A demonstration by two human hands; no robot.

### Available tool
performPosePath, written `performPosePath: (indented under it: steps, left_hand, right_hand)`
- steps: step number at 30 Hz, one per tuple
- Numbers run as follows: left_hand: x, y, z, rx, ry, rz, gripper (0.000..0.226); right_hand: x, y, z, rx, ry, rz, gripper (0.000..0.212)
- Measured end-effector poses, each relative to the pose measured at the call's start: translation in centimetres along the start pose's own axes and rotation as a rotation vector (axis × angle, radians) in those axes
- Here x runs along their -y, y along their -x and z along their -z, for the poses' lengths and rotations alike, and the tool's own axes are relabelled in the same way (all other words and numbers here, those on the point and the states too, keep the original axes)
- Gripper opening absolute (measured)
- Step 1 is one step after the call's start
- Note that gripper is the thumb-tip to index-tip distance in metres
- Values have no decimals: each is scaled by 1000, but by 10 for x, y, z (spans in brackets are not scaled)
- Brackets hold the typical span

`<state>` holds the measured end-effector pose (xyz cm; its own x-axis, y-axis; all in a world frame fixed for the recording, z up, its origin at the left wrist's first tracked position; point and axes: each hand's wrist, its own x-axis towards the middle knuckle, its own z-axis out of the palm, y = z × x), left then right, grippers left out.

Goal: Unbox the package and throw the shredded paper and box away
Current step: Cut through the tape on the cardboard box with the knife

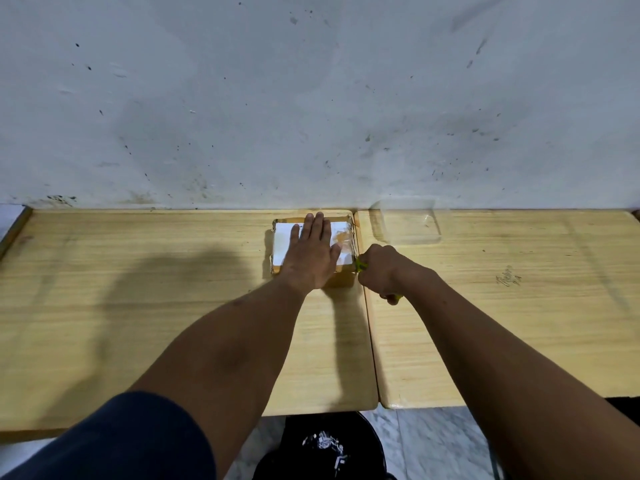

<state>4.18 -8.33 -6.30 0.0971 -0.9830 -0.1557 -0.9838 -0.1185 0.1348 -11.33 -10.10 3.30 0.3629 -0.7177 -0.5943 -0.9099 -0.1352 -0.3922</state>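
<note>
A small cardboard box (346, 277) wrapped in clear tape, with a white label on top, sits at the far edge of the wooden table (138, 289) near the wall. My left hand (313, 258) lies flat on its lid, fingers spread. My right hand (379, 271) is closed around a yellow-green cutter (361, 265), whose tip touches the box's right side at the near corner. Below the table edge stands a black bin (370, 441) with some shredded paper (327, 445) in it.
A clear plastic container (410, 221) stands on the second wooden table (519, 306) to the right, close to the wall. A narrow gap separates the two tables. A stained white wall rises right behind the box. Marble floor shows beneath.
</note>
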Motion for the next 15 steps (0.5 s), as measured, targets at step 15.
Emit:
performPosePath:
  steps: [15]
  left_hand:
    - [30, 1, 15, 26, 115, -203, 58]
  right_hand:
    - [-55, -1, 59, 38, -442, -87, 35]
